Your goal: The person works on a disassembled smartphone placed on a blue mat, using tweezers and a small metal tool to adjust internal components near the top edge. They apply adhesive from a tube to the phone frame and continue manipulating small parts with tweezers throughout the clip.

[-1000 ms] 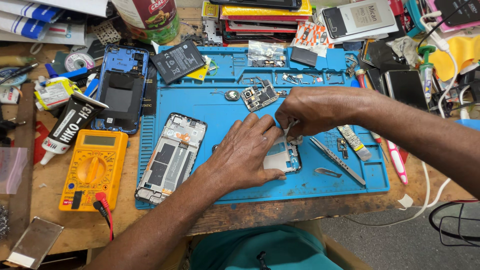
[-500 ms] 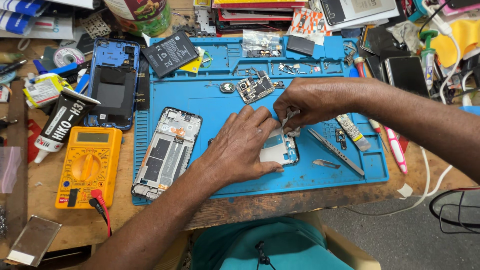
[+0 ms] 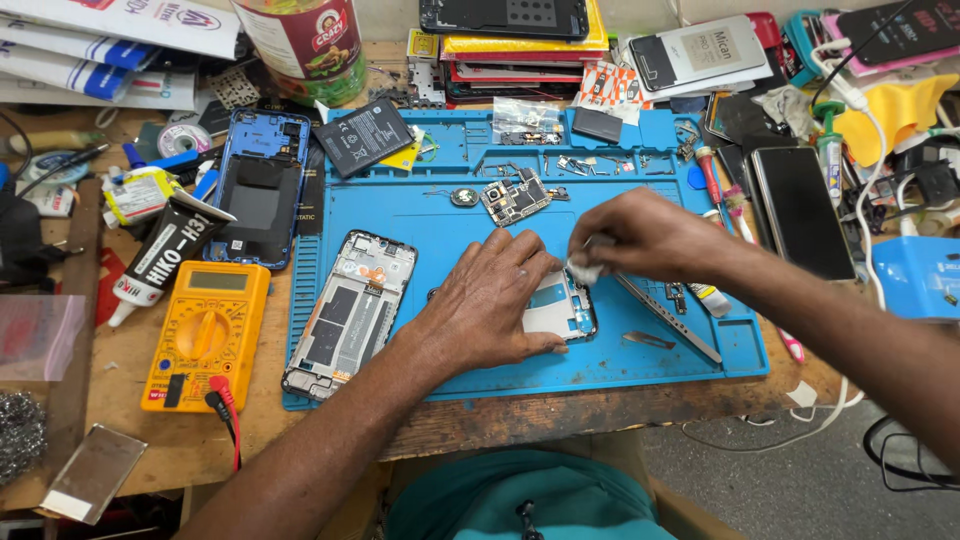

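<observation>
On the desk [image 3: 200, 440] we see the work mat [image 3: 600, 370], with an opened phone frame [image 3: 350, 313] lying at its left end and a circuit board [image 3: 515, 200] behind our left hand [image 3: 495, 300]. Left of the mat sits the multimeter [image 3: 205, 335]; behind that lie another phone shell [image 3: 258, 190] and a glue tube [image 3: 165, 255]. Right of our right hand [image 3: 650, 235] lie tweezers [image 3: 665, 315], still on the mat.

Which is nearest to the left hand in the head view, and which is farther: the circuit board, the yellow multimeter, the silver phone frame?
From the left hand:
1. Circuit board, just above it.
2. Silver phone frame, on its left.
3. Yellow multimeter, beyond the mat's left edge.
</observation>
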